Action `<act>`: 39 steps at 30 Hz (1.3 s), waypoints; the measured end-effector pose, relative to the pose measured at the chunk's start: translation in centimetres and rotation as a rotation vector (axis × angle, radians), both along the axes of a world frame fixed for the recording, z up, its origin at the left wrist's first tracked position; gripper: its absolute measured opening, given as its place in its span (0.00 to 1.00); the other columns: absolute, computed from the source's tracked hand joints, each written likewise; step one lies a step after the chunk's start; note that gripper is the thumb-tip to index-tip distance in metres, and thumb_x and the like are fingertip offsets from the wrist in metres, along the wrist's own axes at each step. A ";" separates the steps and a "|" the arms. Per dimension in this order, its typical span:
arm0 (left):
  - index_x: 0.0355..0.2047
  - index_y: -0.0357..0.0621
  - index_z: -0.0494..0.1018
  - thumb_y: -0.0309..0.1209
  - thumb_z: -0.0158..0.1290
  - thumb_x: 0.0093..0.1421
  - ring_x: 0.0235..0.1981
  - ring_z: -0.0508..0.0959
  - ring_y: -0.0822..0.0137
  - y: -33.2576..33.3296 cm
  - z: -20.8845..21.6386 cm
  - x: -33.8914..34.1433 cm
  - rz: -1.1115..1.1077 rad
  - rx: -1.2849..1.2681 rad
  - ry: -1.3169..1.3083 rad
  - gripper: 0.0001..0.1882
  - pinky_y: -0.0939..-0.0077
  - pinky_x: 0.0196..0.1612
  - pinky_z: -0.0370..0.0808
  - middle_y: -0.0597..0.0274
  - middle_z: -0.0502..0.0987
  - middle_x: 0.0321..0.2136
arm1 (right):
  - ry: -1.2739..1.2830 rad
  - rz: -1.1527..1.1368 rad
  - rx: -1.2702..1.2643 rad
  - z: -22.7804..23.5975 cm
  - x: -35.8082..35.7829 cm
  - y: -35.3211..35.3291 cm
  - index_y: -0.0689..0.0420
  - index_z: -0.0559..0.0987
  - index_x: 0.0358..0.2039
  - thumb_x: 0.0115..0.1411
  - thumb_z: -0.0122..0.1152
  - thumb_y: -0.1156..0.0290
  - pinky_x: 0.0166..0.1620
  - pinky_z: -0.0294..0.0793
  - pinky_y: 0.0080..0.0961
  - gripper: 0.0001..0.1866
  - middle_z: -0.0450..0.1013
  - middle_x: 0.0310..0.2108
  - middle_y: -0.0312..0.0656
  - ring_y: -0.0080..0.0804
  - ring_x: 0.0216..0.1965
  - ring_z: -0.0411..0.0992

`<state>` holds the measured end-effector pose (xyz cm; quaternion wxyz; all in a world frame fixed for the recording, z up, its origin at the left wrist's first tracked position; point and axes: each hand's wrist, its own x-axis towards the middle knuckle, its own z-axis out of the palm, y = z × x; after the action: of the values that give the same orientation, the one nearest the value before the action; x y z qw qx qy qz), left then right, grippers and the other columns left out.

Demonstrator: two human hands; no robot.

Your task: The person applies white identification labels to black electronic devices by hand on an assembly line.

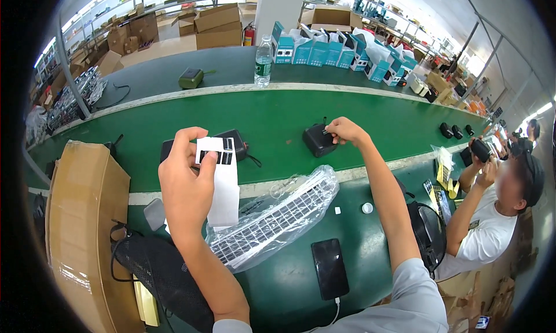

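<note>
My left hand [186, 185] is closed on a white label sheet [225, 191] with black-and-white printed stickers at its top. The sheet hangs down from my thumb and fingers. Farther right, my right hand [346, 130] is pinched at the top right edge of a small black boxy device [318, 140] with a wrist strap, lying on the green belt. A small pale bit shows at those fingertips, too small to name. Behind my left hand lie more black devices [234, 147], partly hidden, one with a strap. Below the sheet lies a clear plastic bag [278, 217] of sheets printed with dark blocks.
A tall cardboard box [87, 234] stands at the left beside a black mesh bag [165, 281]. Nearer me are a phone [330, 269] on a cable and a small round white cap [367, 208]. Beyond the belt stand a water bottle [263, 63] and teal boxes [318, 52]. A co-worker [489, 228] sits at right.
</note>
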<state>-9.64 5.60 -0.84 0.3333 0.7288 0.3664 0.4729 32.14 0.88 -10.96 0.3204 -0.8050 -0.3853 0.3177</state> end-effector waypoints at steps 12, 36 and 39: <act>0.41 0.38 0.70 0.17 0.53 0.54 0.22 0.73 0.69 -0.6 -0.1 1.1 0.001 0.068 0.070 0.13 0.75 0.23 0.66 0.56 0.77 0.24 | -0.140 0.061 -0.112 -0.4 1.8 0.1 0.63 0.76 0.21 0.58 0.60 0.62 0.18 0.69 0.25 0.17 0.70 0.15 0.39 0.25 0.14 0.68; 0.38 0.40 0.74 0.20 0.58 0.51 0.22 0.76 0.69 -0.8 -1.3 3.6 -0.316 0.106 -0.021 0.13 0.77 0.25 0.71 0.56 0.78 0.24 | -0.256 0.047 0.794 7.9 -12.7 -6.6 0.61 0.79 0.32 0.57 0.59 0.75 0.26 0.67 0.19 0.04 0.73 0.25 0.37 0.22 0.24 0.71; 0.38 0.42 0.74 0.22 0.60 0.51 0.18 0.73 0.71 -1.3 -1.7 4.8 -0.373 0.154 0.034 0.13 0.77 0.22 0.67 0.60 0.77 0.23 | -0.271 0.282 0.888 8.4 -17.9 -7.6 0.62 0.79 0.33 0.55 0.61 0.78 0.25 0.65 0.15 0.05 0.73 0.29 0.37 0.20 0.23 0.71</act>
<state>-4.81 4.28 -2.58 0.3519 0.8153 0.1934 0.4172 14.20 -6.70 -2.55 0.5338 -0.5646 -0.6271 0.0552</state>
